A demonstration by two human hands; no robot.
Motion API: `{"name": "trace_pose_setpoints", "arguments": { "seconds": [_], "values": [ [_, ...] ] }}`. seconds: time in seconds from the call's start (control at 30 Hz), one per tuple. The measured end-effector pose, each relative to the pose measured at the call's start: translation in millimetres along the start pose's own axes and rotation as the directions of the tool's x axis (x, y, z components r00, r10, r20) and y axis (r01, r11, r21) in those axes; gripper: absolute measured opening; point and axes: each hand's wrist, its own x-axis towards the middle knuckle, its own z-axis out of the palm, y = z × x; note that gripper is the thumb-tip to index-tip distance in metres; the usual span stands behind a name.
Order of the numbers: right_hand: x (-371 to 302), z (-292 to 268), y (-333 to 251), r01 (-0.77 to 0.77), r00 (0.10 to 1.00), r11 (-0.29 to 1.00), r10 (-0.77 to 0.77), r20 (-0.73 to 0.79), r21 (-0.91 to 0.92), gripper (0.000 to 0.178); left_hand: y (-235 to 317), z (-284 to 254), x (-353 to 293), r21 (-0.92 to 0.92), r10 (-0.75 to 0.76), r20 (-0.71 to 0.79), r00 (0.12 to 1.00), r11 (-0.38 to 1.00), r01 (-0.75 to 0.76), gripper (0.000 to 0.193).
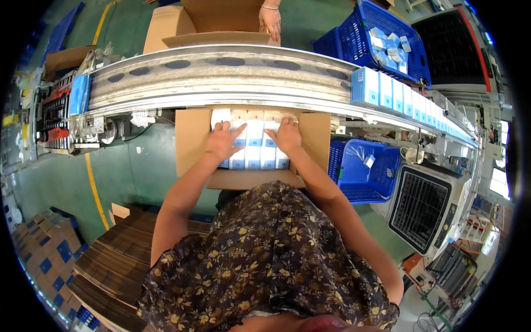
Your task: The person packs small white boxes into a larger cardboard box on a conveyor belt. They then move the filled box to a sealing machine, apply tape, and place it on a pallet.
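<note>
An open cardboard carton [193, 133] stands in front of me with its flaps folded outward. Rows of small white and blue boxes [253, 145] are packed upright inside it. My left hand [222, 143] rests on the boxes at the left side, its thumb and fingers spread apart. Over the right side of the same boxes lies my right hand [287, 138], fingers also spread and thumb pointing inward. Both hands touch the boxes from above, and neither is seen wrapped round one. The boxes directly beneath my palms are hidden.
Beyond the carton runs a conveyor [221, 83], with a line of white-blue boxes [387, 91] on its right part. A blue crate [365, 171] sits right of the carton; another crate [354, 33] holds boxes. Across the conveyor, another person's hand [270, 22] touches a carton [215, 16]. Flattened cardboard [119, 254] is stacked lower left.
</note>
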Motion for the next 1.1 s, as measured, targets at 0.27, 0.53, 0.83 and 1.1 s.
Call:
{"name": "trace_pose_setpoints", "arguments": {
  "seconds": [0.27, 0.53, 0.83, 1.1],
  "values": [
    [43.8, 52.0, -1.4, -0.162, 0.985, 0.987, 0.163, 0.052, -0.008, 0.069, 15.5, 27.1, 44.9, 0.055, -0.181, 0.054, 0.982, 0.982, 0.179, 0.077],
    [-4.3, -37.6, 64.7, 0.262, 0.701, 0.857, -0.485, 0.522, 0.444, 0.042, -12.7, 74.6, 72.7, 0.052, -0.210, 0.208, 0.955, 0.978, 0.203, 0.095],
    [-28.9, -206.9, 288.0, 0.208, 0.597, 0.929, 0.127, -0.792, 0.306, 0.031, 52.0, 47.1, 103.6, -0.110, 0.278, 0.564, 0.778, 0.958, -0.263, 0.049],
    [45.5, -214.8, 309.0, -0.090, 0.783, 0.942, 0.268, -0.561, 0.324, 0.076, 161.1, -127.5, 133.6, -0.305, 0.076, -0.743, 0.665, 0.846, -0.437, 0.028]
  ]
}}
